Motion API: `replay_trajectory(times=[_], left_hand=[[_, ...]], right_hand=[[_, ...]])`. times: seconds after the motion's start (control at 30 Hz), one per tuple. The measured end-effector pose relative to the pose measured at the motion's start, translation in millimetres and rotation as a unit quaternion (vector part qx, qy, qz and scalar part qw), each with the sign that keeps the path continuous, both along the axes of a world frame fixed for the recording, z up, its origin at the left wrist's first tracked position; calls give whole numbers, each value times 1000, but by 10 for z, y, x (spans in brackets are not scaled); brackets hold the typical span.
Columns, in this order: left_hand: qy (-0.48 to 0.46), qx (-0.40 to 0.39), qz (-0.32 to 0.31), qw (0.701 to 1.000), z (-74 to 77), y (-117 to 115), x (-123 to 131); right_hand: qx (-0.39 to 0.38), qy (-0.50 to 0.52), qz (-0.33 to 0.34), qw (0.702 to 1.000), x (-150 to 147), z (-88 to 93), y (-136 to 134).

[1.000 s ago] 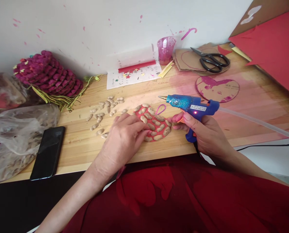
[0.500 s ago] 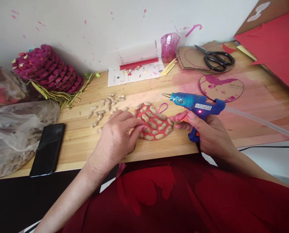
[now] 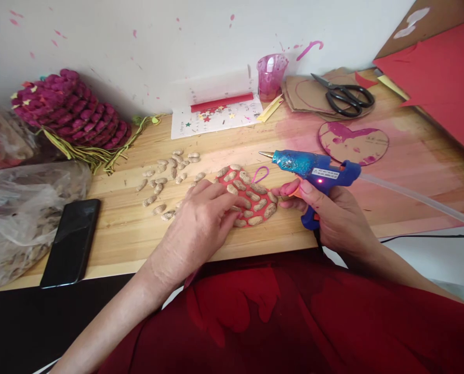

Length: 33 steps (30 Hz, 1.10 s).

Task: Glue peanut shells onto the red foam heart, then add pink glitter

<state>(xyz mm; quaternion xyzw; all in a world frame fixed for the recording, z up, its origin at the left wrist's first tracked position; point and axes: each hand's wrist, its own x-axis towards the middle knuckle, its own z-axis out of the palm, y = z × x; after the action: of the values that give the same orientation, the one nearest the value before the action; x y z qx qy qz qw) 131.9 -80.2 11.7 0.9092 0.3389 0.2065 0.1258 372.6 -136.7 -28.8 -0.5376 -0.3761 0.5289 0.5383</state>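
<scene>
While the left hand (image 3: pixel 202 221) has edged rightward, its grip hidden from me, the right hand (image 3: pixel 339 215) stays wrapped round the glue gun (image 3: pixel 302 163); on the table (image 3: pixel 255 245) between them lies the peanut-studded red piece (image 3: pixel 251 196); the gun's label (image 3: pixel 326 173) I can't read.

1. Near me, mid-table (image 3: pixel 115 236), lies the craft piece (image 3: pixel 254 209), with the left hand (image 3: pixel 202 218) over its left side.
2. Right of it, the right hand (image 3: pixel 335 215) holds the glue gun (image 3: pixel 300 162).
3. Loose peanuts (image 3: pixel 173 172) lie left of it; farther left, the phone (image 3: pixel 71 241), then a plastic bag (image 3: pixel 32 200).
4. An ornament (image 3: pixel 76 111) sits behind that bag.
5. Along the far wall (image 3: pixel 99 31), left to right: paper (image 3: pixel 181 130), cup (image 3: pixel 271 78), scissors (image 3: pixel 346 98) on cardboard (image 3: pixel 302 93).
6. A cutout (image 3: pixel 356 143) lies before the scissors.
</scene>
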Motion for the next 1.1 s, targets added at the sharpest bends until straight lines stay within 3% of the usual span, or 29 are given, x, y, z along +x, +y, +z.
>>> replay_trajectory(times=[0.33,0.57,0.77,1.1], left_hand=[[22,86,134,987,110,94,-333],[29,81,152,985,126,122,-418],[7,53,119,992,66,61,-345],[-2,-17,15,1000,13,-9,13]], right_hand=[[-3,-30,2,1000,23,8,-8],[-25,-47,-2,999,53,-23,-20],[-32,-38,-2,999,46,-13,-21],[-18,-10,-4,1000,-6,34,-6]])
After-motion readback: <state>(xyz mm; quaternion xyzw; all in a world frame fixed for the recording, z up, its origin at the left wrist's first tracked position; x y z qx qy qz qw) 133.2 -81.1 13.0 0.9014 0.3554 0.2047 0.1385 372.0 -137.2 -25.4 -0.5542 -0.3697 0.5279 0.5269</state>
